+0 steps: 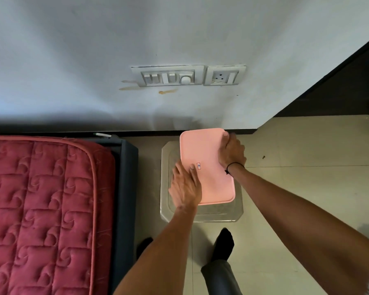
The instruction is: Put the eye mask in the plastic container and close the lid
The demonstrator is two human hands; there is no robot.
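A pink rectangular lid (207, 158) lies flat on top of the plastic container, which it hides from above. The container stands on a small silver stool (219, 213). My left hand (185, 185) lies palm down on the lid's near left edge, fingers spread. My right hand (231, 151) grips the lid's far right edge, fingers curled over the rim. A small sticker sits near the lid's middle. The eye mask is not visible.
A red quilted mattress (41, 209) on a dark bed frame (126, 188) fills the left. A white wall with a switch panel (168, 76) and socket (224, 75) rises behind. Beige floor tiles (296, 188) lie to the right. My feet stand below the stool.
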